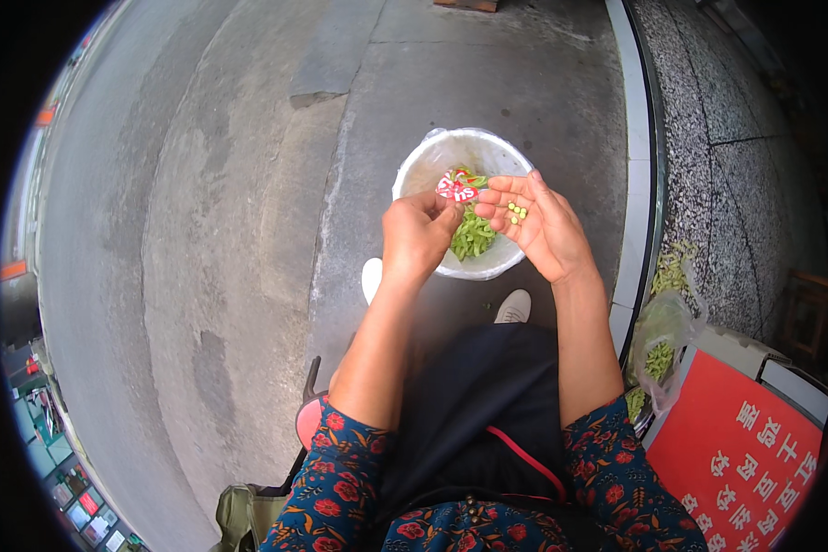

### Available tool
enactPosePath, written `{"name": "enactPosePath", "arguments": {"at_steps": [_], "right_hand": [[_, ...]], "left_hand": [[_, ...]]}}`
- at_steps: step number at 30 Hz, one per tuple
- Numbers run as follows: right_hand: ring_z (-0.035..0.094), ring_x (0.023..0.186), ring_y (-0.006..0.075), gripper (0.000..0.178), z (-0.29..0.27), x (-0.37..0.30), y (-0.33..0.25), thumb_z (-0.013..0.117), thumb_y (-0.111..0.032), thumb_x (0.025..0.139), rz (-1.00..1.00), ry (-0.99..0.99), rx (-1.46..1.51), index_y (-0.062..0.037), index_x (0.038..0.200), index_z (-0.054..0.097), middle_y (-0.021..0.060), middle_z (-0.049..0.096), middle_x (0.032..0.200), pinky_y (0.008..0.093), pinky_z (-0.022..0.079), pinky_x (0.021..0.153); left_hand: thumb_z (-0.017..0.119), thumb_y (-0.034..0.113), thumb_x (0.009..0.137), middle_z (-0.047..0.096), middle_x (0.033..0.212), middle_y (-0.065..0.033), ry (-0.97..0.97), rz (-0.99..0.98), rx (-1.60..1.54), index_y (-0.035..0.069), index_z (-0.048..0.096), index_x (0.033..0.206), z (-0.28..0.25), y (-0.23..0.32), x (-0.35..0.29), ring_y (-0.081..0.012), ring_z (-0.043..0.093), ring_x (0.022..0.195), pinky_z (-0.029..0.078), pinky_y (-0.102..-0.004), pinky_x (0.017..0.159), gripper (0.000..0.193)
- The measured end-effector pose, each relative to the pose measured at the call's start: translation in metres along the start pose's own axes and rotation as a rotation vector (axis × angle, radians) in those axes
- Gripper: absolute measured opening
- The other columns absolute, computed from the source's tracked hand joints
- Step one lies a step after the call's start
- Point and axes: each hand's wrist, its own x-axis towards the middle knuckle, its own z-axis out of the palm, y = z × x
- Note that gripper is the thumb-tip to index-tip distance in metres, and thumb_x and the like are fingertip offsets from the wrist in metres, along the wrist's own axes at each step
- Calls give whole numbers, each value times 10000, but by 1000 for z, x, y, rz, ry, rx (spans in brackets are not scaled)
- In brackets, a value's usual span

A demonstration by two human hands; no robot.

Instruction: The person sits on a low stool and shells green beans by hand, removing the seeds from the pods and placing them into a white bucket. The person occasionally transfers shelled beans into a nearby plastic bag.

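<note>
My right hand is turned palm up and cupped, and several small shelled green beans lie on its fingers. Beside it, my left hand is closed in a pinch with its fingertips pointing toward the right hand. What the pinch holds, if anything, is too small to make out. Both hands hover over a round bin with a white plastic liner. Green bean pods lie in it, partly covered by my hands. Just beyond my left fingertips shows a red and white printed wrapper; whether it touches them I cannot tell.
At my right, a clear plastic bag with green pods lies beside a red board with white lettering. My white shoes flank the bin's near side. A raised tiled edge runs along the right. An olive bag sits low left.
</note>
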Motion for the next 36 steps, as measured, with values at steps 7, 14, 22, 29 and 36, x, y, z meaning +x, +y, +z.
{"name": "enactPosePath", "arguments": {"at_steps": [7, 14, 22, 29, 36], "right_hand": [[537, 1130, 312, 646, 5, -1, -6, 252, -471, 987, 60, -65, 170, 93, 1233, 450, 252, 542, 1188, 425, 411, 1008], [488, 1180, 293, 645, 5, 2, 4, 304, -463, 984, 44, -87, 88, 115, 1238, 435, 249, 469, 1268, 438, 415, 1005], [506, 1160, 293, 631, 8, 3, 12, 339, -454, 980, 109, -92, 4, 119, 1226, 438, 253, 497, 1229, 444, 441, 979], [564, 1058, 282, 599, 12, 5, 12, 299, -435, 992, 159, -47, 12, 93, 1215, 474, 222, 546, 1171, 408, 471, 924], [554, 720, 141, 555, 8, -1, 4, 352, -421, 988, 185, -98, -107, 79, 1134, 546, 157, 626, 963, 272, 457, 645]], "left_hand": [[640, 104, 828, 618, 730, -12, -70, -46, -509, -14, 653, 935, 4, 11, -3, -63, 512, 598, 405, -232, 512, 160], [696, 87, 773, 584, 669, -4, -56, 131, -151, -8, 602, 825, 15, 14, -9, -51, 484, 586, 414, -219, 528, 144], [629, 53, 740, 579, 622, -44, -22, 107, 58, -13, 574, 775, 7, 12, -6, -86, 521, 572, 450, -262, 542, 93], [614, 92, 828, 524, 613, 35, 162, 11, -111, 8, 672, 983, -2, 8, 0, -34, 428, 551, 345, -203, 489, 186], [675, 190, 800, 592, 600, -53, 46, 22, -60, 3, 658, 1042, -2, -4, 6, -83, 546, 567, 446, -253, 534, 306]]}}
